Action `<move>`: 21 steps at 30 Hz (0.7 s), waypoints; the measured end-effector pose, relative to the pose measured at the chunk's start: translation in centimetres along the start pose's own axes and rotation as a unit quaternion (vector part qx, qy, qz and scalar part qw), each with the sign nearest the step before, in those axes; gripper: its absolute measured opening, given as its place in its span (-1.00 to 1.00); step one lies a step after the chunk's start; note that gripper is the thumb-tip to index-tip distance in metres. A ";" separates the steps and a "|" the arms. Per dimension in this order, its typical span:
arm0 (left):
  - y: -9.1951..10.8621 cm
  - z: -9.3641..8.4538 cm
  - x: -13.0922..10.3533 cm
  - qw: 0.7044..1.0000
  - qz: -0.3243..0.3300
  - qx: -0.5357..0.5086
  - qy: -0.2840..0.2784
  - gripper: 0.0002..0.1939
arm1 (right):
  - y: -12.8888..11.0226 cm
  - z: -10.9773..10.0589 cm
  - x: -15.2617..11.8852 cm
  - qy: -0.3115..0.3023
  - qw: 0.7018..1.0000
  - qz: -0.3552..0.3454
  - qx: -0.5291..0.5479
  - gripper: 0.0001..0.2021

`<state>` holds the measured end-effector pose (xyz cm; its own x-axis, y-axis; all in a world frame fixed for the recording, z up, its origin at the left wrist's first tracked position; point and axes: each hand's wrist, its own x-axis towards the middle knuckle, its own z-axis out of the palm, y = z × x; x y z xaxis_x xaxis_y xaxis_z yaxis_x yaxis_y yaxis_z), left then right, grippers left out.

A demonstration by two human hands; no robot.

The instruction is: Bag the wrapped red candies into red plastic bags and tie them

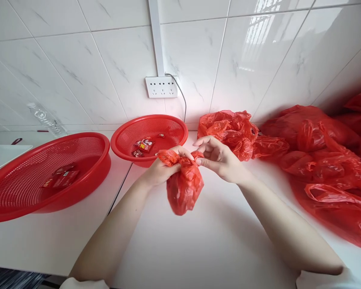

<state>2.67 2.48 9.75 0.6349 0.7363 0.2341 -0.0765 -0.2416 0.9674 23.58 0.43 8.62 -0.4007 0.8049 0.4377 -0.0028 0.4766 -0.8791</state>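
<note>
A small red plastic bag point(185, 190) hangs above the white table, its lower part bulging and its top gathered. My left hand point(168, 166) is closed around the gathered neck, with a loose end of the bag sticking out past the thumb side. The thumb and index finger of my right hand point(216, 158) pinch a twisted end at the top of the same bag, while its other fingers are curled. What the bag contains is hidden by the red plastic. Just behind my left hand stands a round red basket point(120, 138) with several small printed packets point(146, 145) in it.
A larger red basket point(104, 168) at left holds dark red packets point(66, 178). Behind it leans a clear plastic bottle point(46, 120). Crumpled red bags point(228, 130) lie against the wall, and filled red bags point(327, 168) crowd the right side. A socket strip point(161, 87) is on the wall.
</note>
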 end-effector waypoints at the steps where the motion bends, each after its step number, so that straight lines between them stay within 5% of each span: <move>1: 0.0 -0.1 0.0 1.000 -0.012 -0.015 -0.012 -0.87 | -0.4 -0.2 -0.2 0.004 0.997 -0.037 -0.075 -0.72; 5: 0.2 -0.6 -0.1 0.989 -0.050 -0.120 -0.068 -0.89 | -1.2 -0.1 -0.9 0.029 0.946 -0.151 -0.285 -0.80; 7: 0.3 -0.6 -0.2 0.989 -0.038 -0.130 -0.059 -0.88 | -1.3 0.4 -0.9 0.054 0.959 -0.145 -0.237 -0.80; 10: 0.4 -0.4 -0.4 0.998 0.002 -0.056 0.003 -0.81 | -1.2 1.1 -0.6 0.072 0.996 -0.051 -0.029 -0.78; 13: 0.7 0.1 -0.5 0.997 0.044 0.013 0.058 -0.67 | -1.3 1.0 -0.3 0.070 0.990 0.028 0.119 -0.79; 17: 1.8 0.9 -0.6 0.981 0.105 0.104 0.122 -0.61 | -2.1 0.2 -0.4 0.091 0.987 0.029 0.130 -0.83; 21: 2.9 0.4 -0.9 0.944 0.095 0.236 0.208 -0.64 | -2.9 -1.2 -0.8 0.103 0.993 0.006 0.048 -0.82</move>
<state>2.20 0.81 12.25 0.2805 0.8120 0.5119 0.2552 -0.5772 0.7757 25.01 -1.16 11.09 -0.2046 0.8701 0.4483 -0.0906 0.4392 -0.8938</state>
